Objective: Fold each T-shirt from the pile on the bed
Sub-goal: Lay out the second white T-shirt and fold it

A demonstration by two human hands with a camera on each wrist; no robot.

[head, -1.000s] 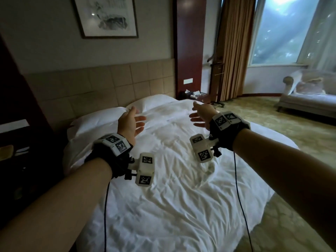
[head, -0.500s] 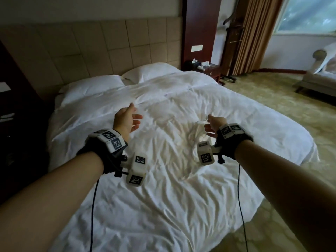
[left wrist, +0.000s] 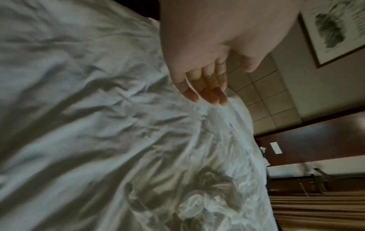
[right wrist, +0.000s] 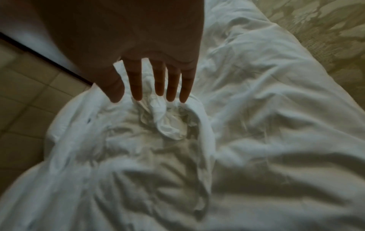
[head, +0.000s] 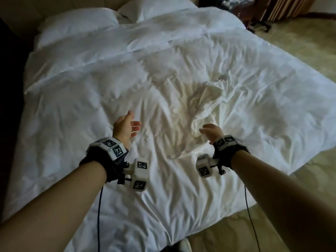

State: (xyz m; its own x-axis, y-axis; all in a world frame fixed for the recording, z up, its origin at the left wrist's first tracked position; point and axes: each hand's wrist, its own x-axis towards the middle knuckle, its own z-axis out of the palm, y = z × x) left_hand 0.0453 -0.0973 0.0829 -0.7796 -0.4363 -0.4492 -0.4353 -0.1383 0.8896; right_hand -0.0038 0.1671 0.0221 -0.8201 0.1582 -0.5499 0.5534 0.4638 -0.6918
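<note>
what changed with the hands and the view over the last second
The head view tipped down from the wall and window onto the bed. Both hands came down toward it: the right hand now reaches, fingers straight, at the crumpled white T-shirt; the left hand hovers open over the sheet. Neither hand holds anything, as before, and the T-shirt lies crumpled, untouched.

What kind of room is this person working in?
Most likely a hotel bedroom: a wide bed with a rumpled white duvet and two white pillows, a padded tiled headboard wall with a framed picture, and patterned carpet.
</note>
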